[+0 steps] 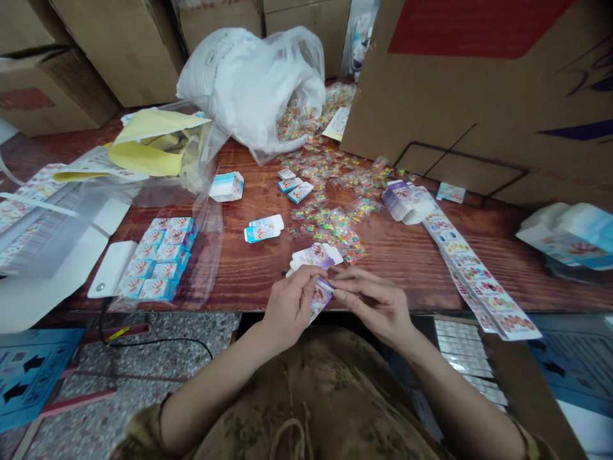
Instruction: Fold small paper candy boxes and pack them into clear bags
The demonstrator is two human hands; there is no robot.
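Note:
My left hand (290, 306) and my right hand (376, 303) meet at the near edge of the wooden table (249, 262). Both pinch one small printed carton (318, 295), white and purple, its flaps sticking up toward the table. The left fingers curl round its left side and the right fingertips press on its right end. Just beyond lie small clear packets of coloured bits (340, 227) and a loose folded box (263, 229).
Finished blue boxes (158, 255) sit in rows on plastic at the left. A white plastic bag (253, 83) spills coloured packets at the back. A strip of flat cartons (474, 275) runs down the right. Cardboard boxes (479, 96) stand behind.

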